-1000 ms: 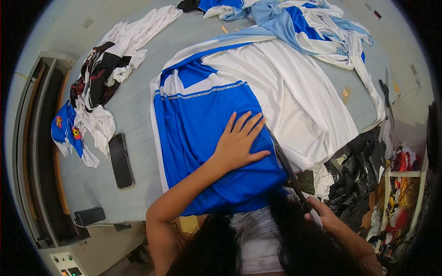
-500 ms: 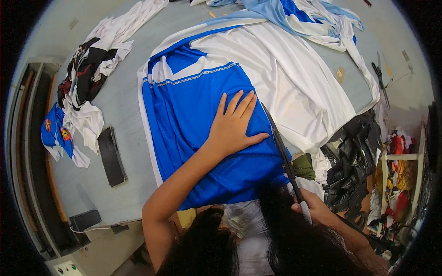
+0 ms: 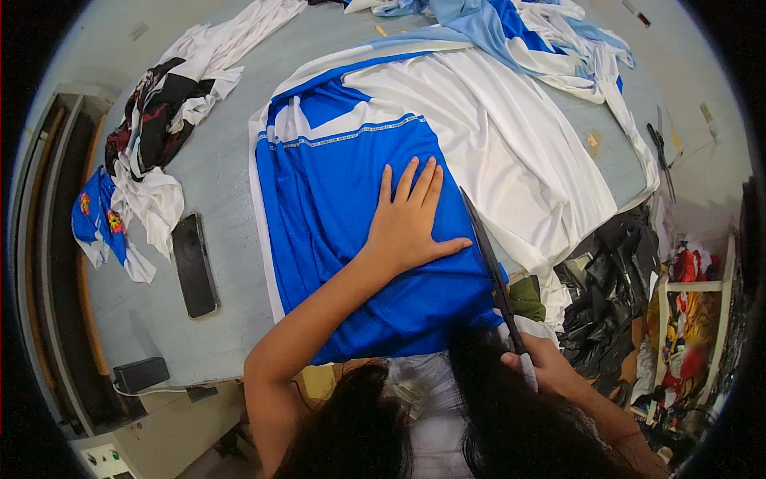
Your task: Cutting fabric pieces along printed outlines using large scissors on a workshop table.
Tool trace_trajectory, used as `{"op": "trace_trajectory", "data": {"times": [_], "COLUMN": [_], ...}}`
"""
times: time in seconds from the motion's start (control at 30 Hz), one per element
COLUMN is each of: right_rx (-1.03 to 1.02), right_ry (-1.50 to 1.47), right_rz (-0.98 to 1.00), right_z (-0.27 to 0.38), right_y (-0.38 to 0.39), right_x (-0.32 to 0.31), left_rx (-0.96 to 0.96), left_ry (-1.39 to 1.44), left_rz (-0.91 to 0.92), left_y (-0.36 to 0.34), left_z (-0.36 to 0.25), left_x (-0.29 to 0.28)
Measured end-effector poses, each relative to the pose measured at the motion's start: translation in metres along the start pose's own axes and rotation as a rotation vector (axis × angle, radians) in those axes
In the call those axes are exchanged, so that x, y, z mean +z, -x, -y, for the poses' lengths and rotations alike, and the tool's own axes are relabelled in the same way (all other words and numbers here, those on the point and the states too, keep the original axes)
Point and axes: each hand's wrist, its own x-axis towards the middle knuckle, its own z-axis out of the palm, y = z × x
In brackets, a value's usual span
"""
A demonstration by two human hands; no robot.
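My left hand (image 3: 408, 223) lies flat with fingers spread on a blue piece of cloth (image 3: 331, 215) with a narrow printed strip across its upper part. Along the right edge of this blue piece run the long dark blades of a pair of scissors (image 3: 488, 251), pointing away from me. Their handle is in my right hand (image 3: 546, 361), whose fingers are partly hidden. White cloth (image 3: 511, 136) spreads in folds beyond and to the right of the blades. Dark hair covers part of the blue cloth's near edge.
On the grey table (image 3: 231, 207) at left lie a black phone (image 3: 195, 266), a black box with a cable (image 3: 142, 374) and piled white and patterned cloth (image 3: 159, 120). Light blue cloth (image 3: 471, 28) is bunched at the back. Black plastic (image 3: 610, 279) and a shelf of scraps (image 3: 694, 283) stand right.
The whole view has shifted slightly. My left hand stays flat on the blue cloth, and the scissors stay along its right edge in my right hand.
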Motion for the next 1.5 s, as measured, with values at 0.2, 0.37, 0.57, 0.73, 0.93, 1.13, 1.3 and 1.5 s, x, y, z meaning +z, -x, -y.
{"op": "trace_trajectory", "data": {"times": [0.2, 0.37, 0.57, 0.73, 0.93, 1.13, 1.3, 1.5], "right_rx": [-0.063, 0.017, -0.08, 0.001, -0.027, -0.001, -0.028, 0.02], "right_ry": [-0.05, 0.067, 0.095, 0.132, 0.123, 0.194, 0.233, 0.198], "right_rz": [-0.018, -0.016, -0.111, -0.08, -0.043, -0.026, -0.063, 0.011], "right_z": [0.006, 0.007, 0.017, 0.02, 0.017, 0.032, 0.033, 0.054], "right_y": [-0.016, -0.03, -0.034, -0.033, -0.043, -0.06, -0.063, -0.069], "right_x": [0.002, -0.005, -0.002, -0.001, -0.011, -0.016, -0.012, -0.026], "left_rx": [-0.011, -0.014, -0.01, -0.011, -0.004, -0.01, -0.007, -0.012], "left_ry": [0.032, 0.043, 0.063, 0.063, 0.068, 0.059, 0.067, 0.079], "left_rz": [-0.01, -0.008, -0.025, -0.04, -0.04, -0.022, -0.029, -0.012], "left_y": [0.0, 0.002, 0.0, 0.002, 0.001, 0.003, 0.003, 0.004], "left_z": [0.0, 0.0, 0.001, 0.002, 0.0, -0.001, 0.0, 0.0], "left_x": [0.005, 0.004, 0.002, 0.003, 0.003, 0.002, 0.003, 0.002]}}
